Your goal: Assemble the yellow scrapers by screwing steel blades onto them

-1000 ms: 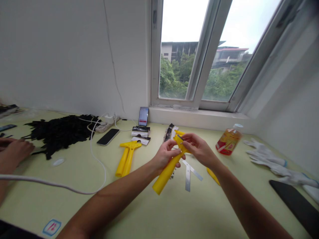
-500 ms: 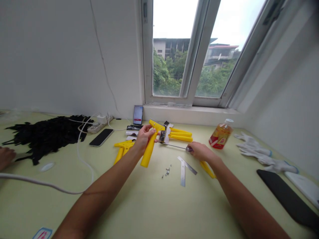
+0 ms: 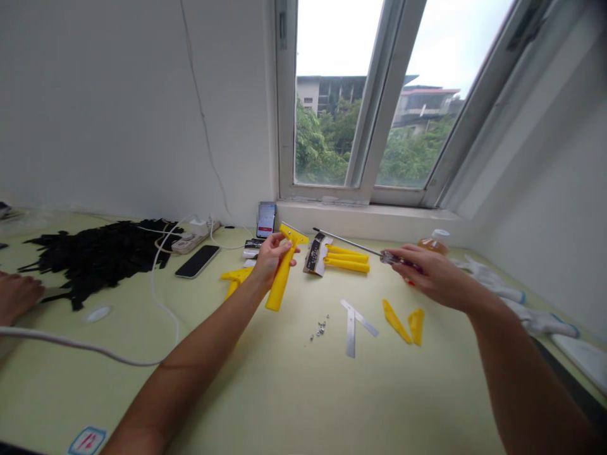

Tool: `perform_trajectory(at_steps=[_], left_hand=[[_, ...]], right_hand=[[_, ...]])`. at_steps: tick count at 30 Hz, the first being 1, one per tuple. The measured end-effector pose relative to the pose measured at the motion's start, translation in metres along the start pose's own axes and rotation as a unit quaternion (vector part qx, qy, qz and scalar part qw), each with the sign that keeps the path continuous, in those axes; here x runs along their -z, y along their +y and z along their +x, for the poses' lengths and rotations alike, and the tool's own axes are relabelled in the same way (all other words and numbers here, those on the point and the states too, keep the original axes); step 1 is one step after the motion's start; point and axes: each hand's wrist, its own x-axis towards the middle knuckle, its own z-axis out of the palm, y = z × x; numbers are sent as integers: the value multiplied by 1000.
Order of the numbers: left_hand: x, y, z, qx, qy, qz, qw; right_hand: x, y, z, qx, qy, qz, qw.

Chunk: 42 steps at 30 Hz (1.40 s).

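Observation:
My left hand [image 3: 269, 260] is closed round a yellow scraper [image 3: 281, 281], its handle pointing down toward me and its wide head up. In my right hand [image 3: 429, 273] is a long screwdriver [image 3: 348, 242], its shaft pointing left and its tip apart from the scraper. On the table below lie two crossed metal blades [image 3: 351, 328], several small screws [image 3: 321, 328] and two yellow plastic pieces [image 3: 397, 321]. More yellow handles [image 3: 348, 259] rest behind, beside a black-and-white package [image 3: 315, 254]. Another yellow scraper [image 3: 233, 277] is partly hidden by my left forearm.
At left are a black heap of strips [image 3: 102, 253], a phone [image 3: 198, 261], a power strip [image 3: 188, 242] and a white cable [image 3: 154, 284]. Another person's hand [image 3: 19, 296] is at the left edge. White gloves [image 3: 540, 319] and a partly hidden bottle [image 3: 437, 241] are at right.
My right hand has moved right and up with the screwdriver, whose tip has come away from near the scraper. The yellow pieces now show fully. The view has shifted slightly.

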Motion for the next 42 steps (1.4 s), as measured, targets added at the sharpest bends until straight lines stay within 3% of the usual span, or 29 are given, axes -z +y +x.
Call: perform_trajectory(at_steps=[6,26,33,37,42], left_hand=[[-2,-9,-4,4,-29,12,999],[-3,-16,-6,14,-67,11,998],[-6,-9,-9,-26,-76,69,994],[-6,-6,-10,-38,-76,91,992],[-5,-6,-8,-33,-72,77,994]], right_hand=[[-10,-22,3,8,-15,-14,1000],[-17,-19,5,7,-27,-52,998],[-7,-32,-1,4,-20,-61,998],[2,-47,-5,9,20,-70,997],[13,-67,-15,90,103,-94,986]])
